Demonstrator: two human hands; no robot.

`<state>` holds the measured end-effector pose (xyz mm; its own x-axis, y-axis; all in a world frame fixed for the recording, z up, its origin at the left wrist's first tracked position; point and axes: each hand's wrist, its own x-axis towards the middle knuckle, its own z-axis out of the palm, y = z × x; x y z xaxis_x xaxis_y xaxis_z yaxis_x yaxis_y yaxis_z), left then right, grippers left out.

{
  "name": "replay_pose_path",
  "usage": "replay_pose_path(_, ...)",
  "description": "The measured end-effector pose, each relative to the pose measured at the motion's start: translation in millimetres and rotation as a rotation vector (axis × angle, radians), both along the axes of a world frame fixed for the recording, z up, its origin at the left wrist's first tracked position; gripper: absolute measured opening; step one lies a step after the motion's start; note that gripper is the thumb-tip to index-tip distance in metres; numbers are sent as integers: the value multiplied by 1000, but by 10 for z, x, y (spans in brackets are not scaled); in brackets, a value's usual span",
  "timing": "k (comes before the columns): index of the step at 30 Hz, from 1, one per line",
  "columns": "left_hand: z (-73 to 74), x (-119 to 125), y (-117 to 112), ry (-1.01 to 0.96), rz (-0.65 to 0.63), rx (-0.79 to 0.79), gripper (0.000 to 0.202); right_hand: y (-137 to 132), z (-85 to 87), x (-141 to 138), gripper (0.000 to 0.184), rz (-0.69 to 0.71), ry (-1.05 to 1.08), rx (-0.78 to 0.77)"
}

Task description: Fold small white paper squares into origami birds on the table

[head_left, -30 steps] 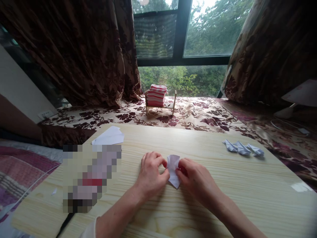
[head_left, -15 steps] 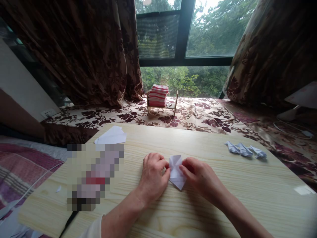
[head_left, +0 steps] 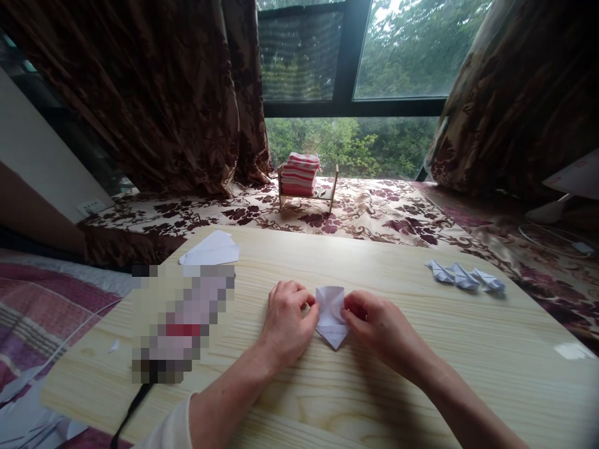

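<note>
A small folded sheet of white paper (head_left: 331, 315), creased and pointed at its near end, sits on the wooden table between my hands. Faint printed lines show across its lower part. My left hand (head_left: 291, 323) pinches its left edge between thumb and fingers. On the opposite edge, my right hand (head_left: 372, 319) grips the paper with thumb and forefinger. Several folded paper pieces (head_left: 465, 277) stand in a row at the table's far right. Flat white paper (head_left: 210, 249) lies at the far left.
A pixelated object (head_left: 185, 330) with a black strap lies on the left of the light wooden table (head_left: 262, 411). Beside it is a paper scrap (head_left: 114, 346). Beyond the table, a small rack holds folded striped cloths (head_left: 301, 174) on the window ledge.
The paper has turned slightly between my hands, so its point now faces more straight toward me. The whole view has tilted down a little.
</note>
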<state>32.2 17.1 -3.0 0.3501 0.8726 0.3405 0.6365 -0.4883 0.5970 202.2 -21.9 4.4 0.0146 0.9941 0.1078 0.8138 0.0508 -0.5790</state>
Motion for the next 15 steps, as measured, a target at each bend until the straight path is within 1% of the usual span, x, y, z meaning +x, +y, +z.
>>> replay_pose_path(6, -21, 2, -12, 33, -30, 19, 9, -12, 11, -28, 12, -1, 3, -42)
replay_pose_path(15, 36, 23, -47, 64, -59, 61, 15, -22, -3, -55, 18, 49, -6, -51)
